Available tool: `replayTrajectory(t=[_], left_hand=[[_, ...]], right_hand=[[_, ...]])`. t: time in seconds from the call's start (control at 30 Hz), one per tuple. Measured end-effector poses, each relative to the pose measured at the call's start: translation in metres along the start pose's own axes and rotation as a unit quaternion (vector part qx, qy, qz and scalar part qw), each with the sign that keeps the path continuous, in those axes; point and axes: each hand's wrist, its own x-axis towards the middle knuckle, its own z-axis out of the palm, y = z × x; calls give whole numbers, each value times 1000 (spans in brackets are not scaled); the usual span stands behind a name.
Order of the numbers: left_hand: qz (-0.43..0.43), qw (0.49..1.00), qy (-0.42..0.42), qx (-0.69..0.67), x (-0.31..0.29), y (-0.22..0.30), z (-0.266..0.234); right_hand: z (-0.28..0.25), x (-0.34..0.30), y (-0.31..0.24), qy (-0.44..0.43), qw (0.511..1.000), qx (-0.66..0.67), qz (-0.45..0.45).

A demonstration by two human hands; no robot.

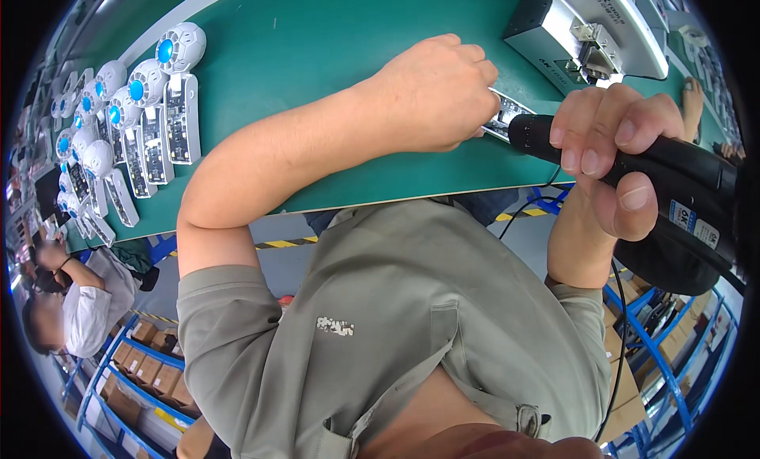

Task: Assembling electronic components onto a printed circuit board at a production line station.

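My left hand (443, 95) is closed around a white handheld device with an exposed circuit board (511, 114); most of the device is hidden behind the fingers. My right hand (613, 138) grips a black electric screwdriver (689, 170), tilted so that its nose meets the open end of the device. Whether the bit touches a screw cannot be seen. Just beyond the right hand stands a silver screw feeder box (586, 43) with a metal mechanism on its front.
Rows of similar white devices with round, blue-centred heads (180, 51) lie along the left of the green table (317, 47). A dark cable (621, 332) hangs near my right side. Another person (87, 300) sits at the far left. Blue racks hold cartons (150, 368).
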Motion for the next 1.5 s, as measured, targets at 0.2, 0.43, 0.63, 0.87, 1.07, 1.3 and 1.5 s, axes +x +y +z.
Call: replayTrajectory(t=[0.2,0.43,0.63,0.87,1.07,1.3,1.5], left_hand=[[4,1000,10,3,1,-2,-3],[-2,1000,6,-3,-4,3,-3],[2,1000,12,-10,-2,3,-3],[-5,1000,6,-9,-1,2,-5],[-5,1000,3,-4,-1,2,-3],[-10,1000,0,-2,0,4,-4],[-12,1000,4,-2,0,7,-2]], right_hand=[[-19,-1,-35,89,995,42,-24],[-72,4,-54,97,985,-101,-96],[-75,11,-42,79,982,-144,-91],[-64,12,-41,50,994,-88,-49],[-41,-28,-46,81,996,-35,-20],[-33,-45,-40,96,995,-28,-16],[-34,-48,-37,88,996,-26,-12]])
